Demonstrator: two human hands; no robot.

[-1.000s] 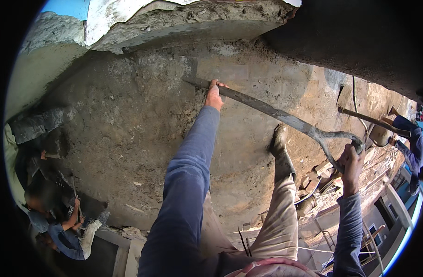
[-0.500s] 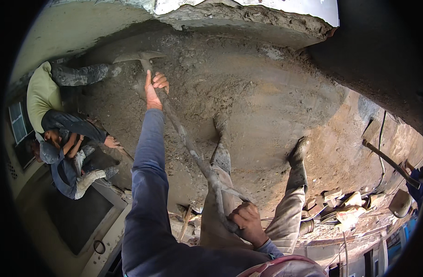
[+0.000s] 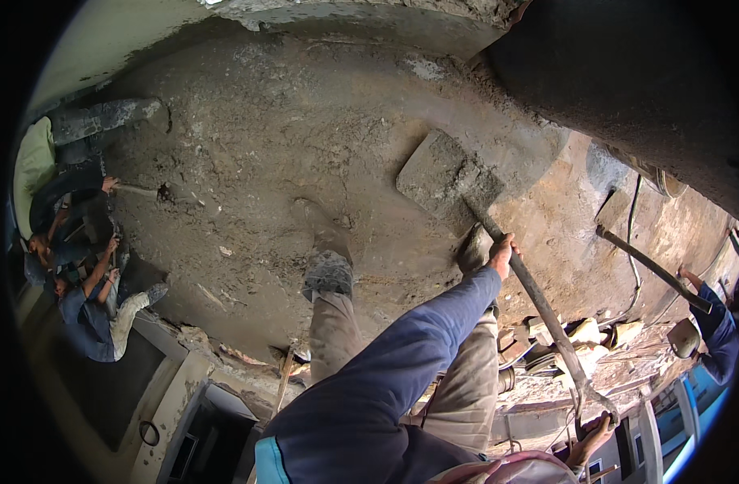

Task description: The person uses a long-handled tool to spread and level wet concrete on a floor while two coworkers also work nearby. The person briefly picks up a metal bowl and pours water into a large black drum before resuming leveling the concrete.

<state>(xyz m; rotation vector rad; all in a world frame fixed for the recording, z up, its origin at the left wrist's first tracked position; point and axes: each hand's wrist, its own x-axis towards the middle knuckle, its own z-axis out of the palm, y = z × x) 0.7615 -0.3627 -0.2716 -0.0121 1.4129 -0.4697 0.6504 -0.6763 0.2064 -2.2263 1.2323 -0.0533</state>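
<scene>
A long-handled shovel (image 3: 547, 313) lies slantwise across the right of my view. My left hand (image 3: 505, 253) is closed around its shaft a little below the blade. At the grip end, low on the right, my right hand (image 3: 594, 440) is wrapped around the handle. The broad flat blade (image 3: 422, 171) points to the upper left, low over the ground, with grey wet concrete mix (image 3: 472, 181) on it near the shaft. My legs stand apart, and one boot (image 3: 330, 273) sits deep in the grey mix. The other boot (image 3: 473, 248) is close to the blade.
Two people (image 3: 95, 315) crouch or bend at the left, one hand on a shaft (image 3: 137, 190). At the right another person (image 3: 712, 343) holds a shovel (image 3: 652, 266) near a black cable (image 3: 632, 234). Rubble (image 3: 583, 343) lies along the near edge; a dark overhang (image 3: 619, 97) juts in above.
The shovel has swung from the upper left to the right, and both my hands have moved right with it. Its blade now shows its face with mix on it. My view has shifted too.
</scene>
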